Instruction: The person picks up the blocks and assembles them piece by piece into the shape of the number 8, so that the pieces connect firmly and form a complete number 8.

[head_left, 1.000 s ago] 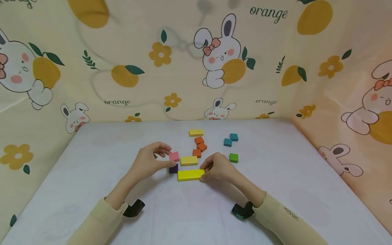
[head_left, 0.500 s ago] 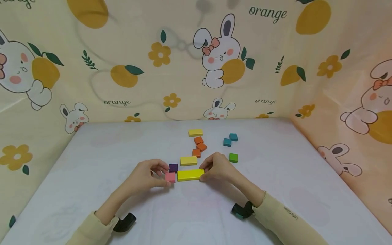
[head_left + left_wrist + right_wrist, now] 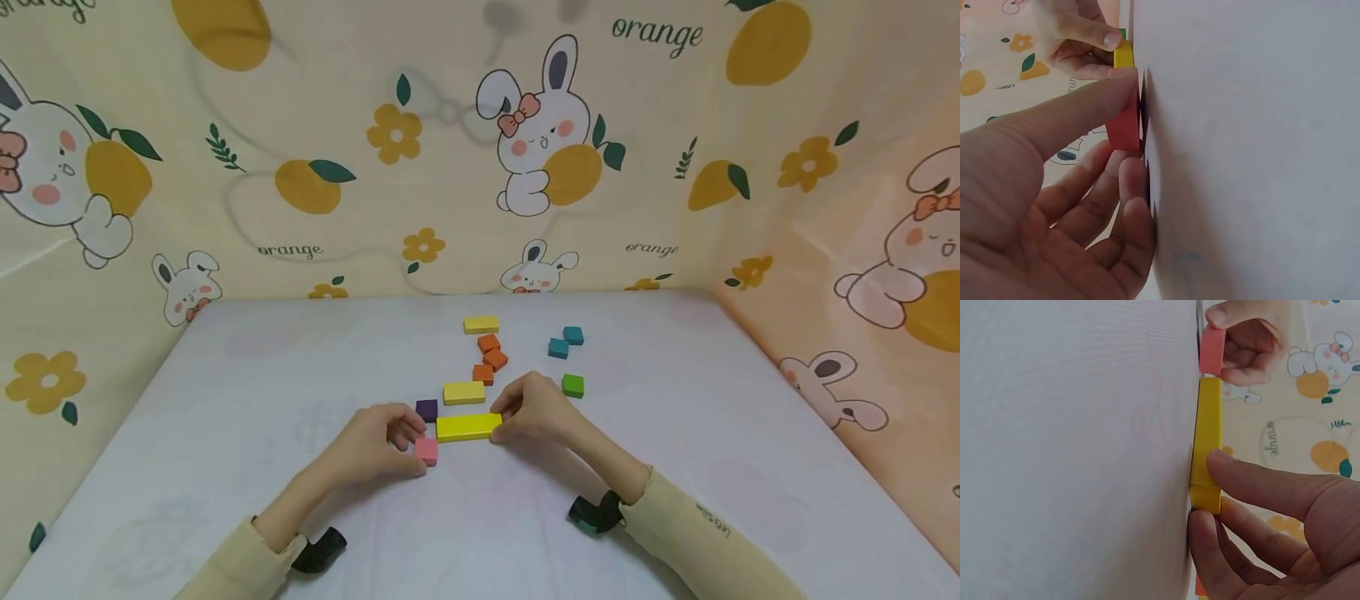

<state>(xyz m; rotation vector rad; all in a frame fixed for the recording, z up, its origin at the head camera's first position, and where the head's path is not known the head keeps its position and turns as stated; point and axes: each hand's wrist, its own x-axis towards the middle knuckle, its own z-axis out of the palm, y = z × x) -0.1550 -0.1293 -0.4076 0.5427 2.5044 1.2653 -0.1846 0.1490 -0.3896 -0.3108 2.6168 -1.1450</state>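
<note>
My left hand (image 3: 371,442) pinches a small pink block (image 3: 426,451) between thumb and fingers, low over the white table. In the left wrist view the thumb lies on the near face of that pink block (image 3: 1124,125). My right hand (image 3: 538,410) holds the right end of a long bright yellow block (image 3: 468,427), which lies along the table; its thumb and fingers also show at that yellow block (image 3: 1207,431) in the right wrist view. The pink block sits just in front of the yellow block's left end. Behind that end is a dark purple block (image 3: 427,409).
A shorter pale yellow block (image 3: 463,393) lies behind the long one. Several orange blocks (image 3: 494,359) run back from it to another yellow block (image 3: 481,325). Two blue blocks (image 3: 558,348) and a green block (image 3: 573,386) lie to the right. A printed cloth (image 3: 450,192) stands behind.
My left hand has brought the pink block from above the purple one toward me, past the yellow block's left end, then slightly right. My right hand stays on the yellow block.
</note>
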